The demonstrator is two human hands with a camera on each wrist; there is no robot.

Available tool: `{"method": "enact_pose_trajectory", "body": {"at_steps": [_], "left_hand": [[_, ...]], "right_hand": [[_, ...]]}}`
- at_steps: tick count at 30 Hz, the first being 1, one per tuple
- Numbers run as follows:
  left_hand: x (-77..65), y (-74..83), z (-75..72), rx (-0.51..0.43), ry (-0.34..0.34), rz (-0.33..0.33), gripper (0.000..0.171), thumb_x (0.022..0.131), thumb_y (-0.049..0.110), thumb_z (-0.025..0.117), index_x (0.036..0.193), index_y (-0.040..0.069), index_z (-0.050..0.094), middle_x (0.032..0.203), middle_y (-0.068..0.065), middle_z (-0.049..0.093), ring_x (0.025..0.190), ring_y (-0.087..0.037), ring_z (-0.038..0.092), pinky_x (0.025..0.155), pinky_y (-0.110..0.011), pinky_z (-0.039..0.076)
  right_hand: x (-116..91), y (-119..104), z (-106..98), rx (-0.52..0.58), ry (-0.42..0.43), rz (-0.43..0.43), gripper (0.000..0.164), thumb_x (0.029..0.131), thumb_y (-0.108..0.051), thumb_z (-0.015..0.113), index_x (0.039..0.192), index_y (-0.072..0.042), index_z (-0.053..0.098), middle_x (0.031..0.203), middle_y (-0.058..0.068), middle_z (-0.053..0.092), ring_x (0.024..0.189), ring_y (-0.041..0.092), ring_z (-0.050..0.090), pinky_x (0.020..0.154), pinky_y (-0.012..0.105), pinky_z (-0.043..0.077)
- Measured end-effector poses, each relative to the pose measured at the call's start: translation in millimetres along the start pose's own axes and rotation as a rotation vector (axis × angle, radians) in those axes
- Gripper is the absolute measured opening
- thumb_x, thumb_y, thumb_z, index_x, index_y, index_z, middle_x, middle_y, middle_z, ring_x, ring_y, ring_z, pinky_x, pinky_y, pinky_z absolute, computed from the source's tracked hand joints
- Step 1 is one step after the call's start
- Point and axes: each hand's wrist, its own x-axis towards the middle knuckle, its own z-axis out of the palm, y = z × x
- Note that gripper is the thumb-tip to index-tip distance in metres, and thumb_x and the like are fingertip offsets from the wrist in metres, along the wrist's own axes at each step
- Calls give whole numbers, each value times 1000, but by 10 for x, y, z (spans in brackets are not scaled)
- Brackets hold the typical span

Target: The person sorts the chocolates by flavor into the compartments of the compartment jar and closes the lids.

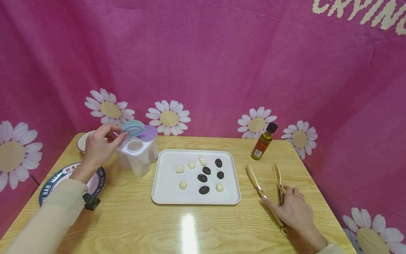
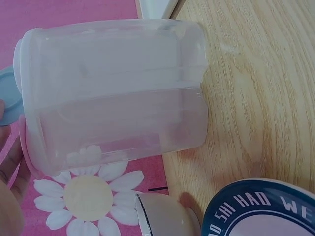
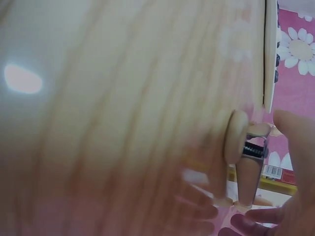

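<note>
At the back left stands a translucent storage container (image 1: 140, 164) with several compartments, a round opening and a purple lid (image 1: 149, 133). My left hand (image 1: 100, 144) pinches the edge of its raised blue flap lid (image 1: 133, 129). The left wrist view shows the container's clear body (image 2: 113, 93) on its side in frame; only part of the fingers appears there. On the right of the table lie tongs (image 1: 253, 177) with their arms spread. My right hand (image 1: 293, 210) holds them, thumb by one arm and fingers around the other. Their hinge end (image 3: 250, 169) shows in the right wrist view.
A white tray (image 1: 161, 199) in the middle carries several white chocolates (image 1: 183, 185) and dark chocolates (image 1: 204, 190). Behind the tongs stands an oil bottle (image 1: 261, 145). On the left are a dark-rimmed plate (image 1: 101, 178) and a small bowl (image 1: 81, 142). A pink cloth (image 1: 203, 70) hangs behind the table.
</note>
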Motion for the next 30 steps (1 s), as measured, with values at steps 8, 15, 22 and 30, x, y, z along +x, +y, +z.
{"method": "enact_pose_trajectory", "body": {"at_steps": [8,15,22,30], "left_hand": [[0,2,-9,1,7,6,23,91,9,82,109,1,71,96,-17,73,76,16,45,71,1,38],[8,-5,3,0,3,9,24,91,9,83,110,1,72,95,-17,73,75,16,45,69,0,40],[15,-19,7,-2,3,13,23,90,10,83,109,1,72,95,-17,73,74,17,45,69,0,40],[8,-11,5,3,1,3,23,91,9,82,109,0,71,96,-18,73,75,18,45,69,0,39]], "right_hand": [[21,9,59,-19,-48,-1,108,75,-90,66,112,10,55,97,27,58,85,42,62,54,52,50],[73,0,77,-9,-43,19,103,73,-89,69,105,7,56,91,22,60,79,37,63,54,49,50],[93,8,52,31,-51,63,86,71,-80,78,96,-1,54,83,15,60,71,30,62,52,45,48],[65,3,-19,75,82,-6,99,75,-65,83,130,12,57,110,28,61,84,47,68,63,59,55]]}}
